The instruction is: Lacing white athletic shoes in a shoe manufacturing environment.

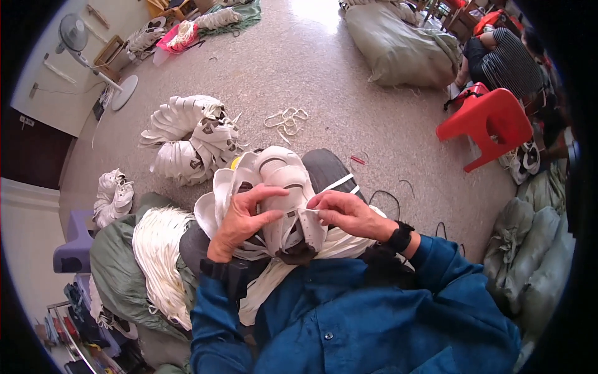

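Observation:
A white shoe upper [288, 177], without a visible sole, lies in my lap with its eyelet flaps toward me. More white uppers are stacked against its left side. My left hand [240, 219] is over that side, thumb and index finger spread apart with a gap between them. At the right eyelet flap [313, 229], my right hand [349, 213] pinches what looks like a white shoelace; its tip is mostly hidden by the fingers. Long white laces [163, 255] hang in a thick bundle over a green sack by my left leg.
A curved stack of white uppers [187, 140] and a loose lace [288, 121] lie on the floor ahead. A fan [124, 92] stands far left, a purple stool [73, 246] nearer. At right are a red stool [489, 128], stuffed sacks [529, 249] and a seated person [511, 65].

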`<state>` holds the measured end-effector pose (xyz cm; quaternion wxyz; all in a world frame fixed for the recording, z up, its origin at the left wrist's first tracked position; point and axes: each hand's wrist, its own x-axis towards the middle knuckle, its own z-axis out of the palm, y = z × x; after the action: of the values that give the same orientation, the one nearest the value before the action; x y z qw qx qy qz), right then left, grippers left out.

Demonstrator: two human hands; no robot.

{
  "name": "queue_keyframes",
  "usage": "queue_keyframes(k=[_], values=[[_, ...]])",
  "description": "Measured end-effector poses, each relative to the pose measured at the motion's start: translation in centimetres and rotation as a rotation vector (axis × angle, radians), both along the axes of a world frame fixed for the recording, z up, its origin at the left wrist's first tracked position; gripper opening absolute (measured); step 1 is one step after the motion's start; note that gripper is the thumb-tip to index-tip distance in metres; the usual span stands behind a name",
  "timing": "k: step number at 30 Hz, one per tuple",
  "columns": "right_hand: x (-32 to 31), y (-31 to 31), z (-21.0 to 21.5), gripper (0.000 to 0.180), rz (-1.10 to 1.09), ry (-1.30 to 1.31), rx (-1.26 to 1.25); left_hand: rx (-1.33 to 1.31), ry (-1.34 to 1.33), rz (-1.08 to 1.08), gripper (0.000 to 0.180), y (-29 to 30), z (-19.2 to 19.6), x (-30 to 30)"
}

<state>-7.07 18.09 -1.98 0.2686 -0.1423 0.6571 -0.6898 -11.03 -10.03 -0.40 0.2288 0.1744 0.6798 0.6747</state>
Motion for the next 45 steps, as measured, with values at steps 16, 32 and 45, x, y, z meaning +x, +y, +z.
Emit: queue_keyframes(k=[16,32,45], values=[[-0.7,-2.1,-1.4,0.018,-0.148,0.008,0.027,0.070,-0.120,0.187,0.058,2.1,-0.7,3.2],[-0.6,-3.6,-1.1,0.011,-0.168,0.153,0.167,0.081,-0.162,0.242,0.053,2.9,-0.9,3.1],[-0.8,-4.5,-0.3,0.010,-0.209,0.281,0.270,0.171,-0.212,0.313,0.045,3.5,-1.3,3.0]])
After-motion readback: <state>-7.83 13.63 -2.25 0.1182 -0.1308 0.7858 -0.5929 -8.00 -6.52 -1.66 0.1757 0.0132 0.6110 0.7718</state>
